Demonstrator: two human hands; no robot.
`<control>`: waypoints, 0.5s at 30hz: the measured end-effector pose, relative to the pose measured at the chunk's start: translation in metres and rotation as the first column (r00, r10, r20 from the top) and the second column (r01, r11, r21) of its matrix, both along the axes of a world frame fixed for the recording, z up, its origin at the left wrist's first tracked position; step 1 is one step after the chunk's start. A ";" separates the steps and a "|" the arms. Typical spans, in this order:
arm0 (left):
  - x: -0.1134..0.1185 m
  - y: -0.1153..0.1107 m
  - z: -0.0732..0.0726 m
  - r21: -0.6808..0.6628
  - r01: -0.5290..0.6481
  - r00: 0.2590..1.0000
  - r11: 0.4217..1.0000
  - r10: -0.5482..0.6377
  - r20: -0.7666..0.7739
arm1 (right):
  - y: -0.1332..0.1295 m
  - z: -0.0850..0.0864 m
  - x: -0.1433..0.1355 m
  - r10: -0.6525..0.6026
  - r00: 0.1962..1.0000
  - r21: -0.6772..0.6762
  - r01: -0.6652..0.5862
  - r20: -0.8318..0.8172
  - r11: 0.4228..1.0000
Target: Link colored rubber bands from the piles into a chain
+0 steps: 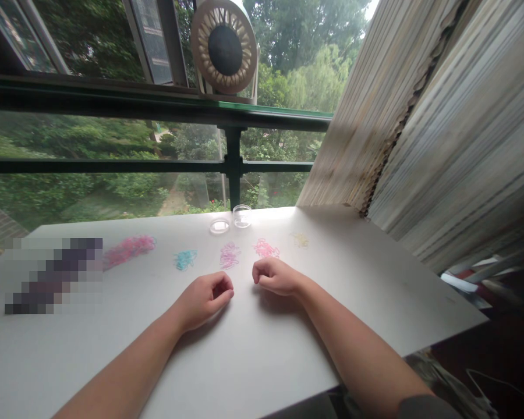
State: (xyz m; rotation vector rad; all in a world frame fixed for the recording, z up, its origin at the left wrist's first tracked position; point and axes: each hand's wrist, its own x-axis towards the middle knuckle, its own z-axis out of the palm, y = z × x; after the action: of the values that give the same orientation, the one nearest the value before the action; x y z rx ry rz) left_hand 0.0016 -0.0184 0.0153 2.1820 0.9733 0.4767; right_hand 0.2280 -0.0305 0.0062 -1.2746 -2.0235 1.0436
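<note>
My left hand (207, 297) rests low over the white table, fingers curled in toward the thumb. Facing it, my right hand (273, 276) is also closed, its fingertips bent down just in front of a pink pile (265, 248) of small thin looped pieces. Anything inside either hand is too small or hidden to make out. Similar little pieces lie in a lilac pile (229, 256) beyond the gap between my hands, a blue pile (185, 259) to the left and a small yellow pile (300, 239) to the right. A larger, mostly pink heap (130, 250) spreads farther left.
At the table's (227, 372) back edge stand a clear round container (242, 216) and a clear lid-like dish (219, 227). A fan (225, 49) sits on the window rail (157, 105). Curtains (402, 105) hang at the right. A pixelated patch covers something at the left.
</note>
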 end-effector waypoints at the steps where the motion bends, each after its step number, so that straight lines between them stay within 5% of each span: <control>1: 0.000 0.000 0.000 0.001 -0.002 1.000 1.000 0.002 0.003 | 0.000 0.000 0.000 0.004 1.000 0.000 -0.004 0.003 1.000; 15: 0.000 0.000 0.000 0.006 0.004 1.000 1.000 -0.004 -0.010 | 0.000 0.002 0.001 0.024 1.000 -0.033 -0.023 0.014 0.999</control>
State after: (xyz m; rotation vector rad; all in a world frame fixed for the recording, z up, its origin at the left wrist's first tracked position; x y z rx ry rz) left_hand 0.0015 -0.0180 0.0150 2.1934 0.9739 0.4684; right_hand 0.2291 -0.0309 0.0083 -1.2809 -2.0443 1.0857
